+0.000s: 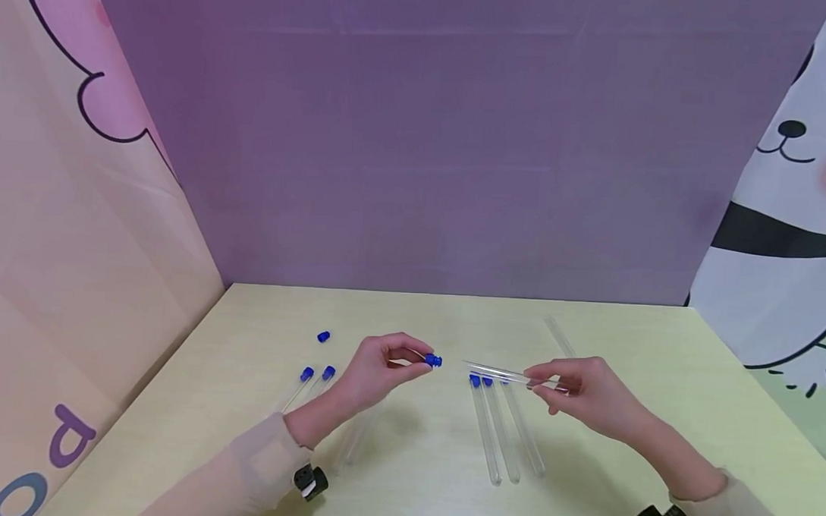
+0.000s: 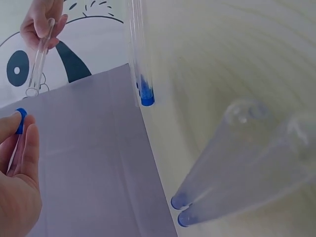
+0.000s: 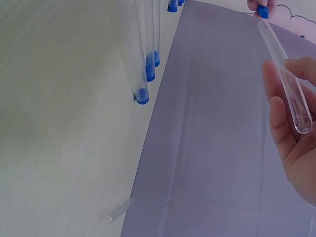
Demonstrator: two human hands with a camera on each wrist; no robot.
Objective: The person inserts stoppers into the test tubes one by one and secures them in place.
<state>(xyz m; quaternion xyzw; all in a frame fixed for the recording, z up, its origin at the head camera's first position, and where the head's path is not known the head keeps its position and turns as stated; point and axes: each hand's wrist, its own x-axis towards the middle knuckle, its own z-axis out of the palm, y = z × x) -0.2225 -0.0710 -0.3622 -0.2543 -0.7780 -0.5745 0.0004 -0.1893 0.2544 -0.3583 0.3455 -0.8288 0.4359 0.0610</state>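
My left hand (image 1: 385,367) pinches a small blue stopper (image 1: 433,360) between thumb and fingertips, above the table. Facing it, my right hand (image 1: 593,393) holds a clear test tube (image 1: 494,371) that lies nearly level. The tube's open end points left at the stopper, and a short gap separates them in the head view. In the right wrist view, the rounded end of the tube (image 3: 302,121) sticks out past the fingers. The left wrist view shows the stopper (image 2: 21,120) below the tube's open mouth.
Three blue-stoppered tubes (image 1: 495,435) lie side by side on the table (image 1: 419,486), below the held tube. More stoppered tubes (image 1: 306,374) lie on the left, partly behind my left arm. One loose blue stopper (image 1: 324,336) sits behind them. An unstoppered tube (image 1: 558,335) lies at back right.
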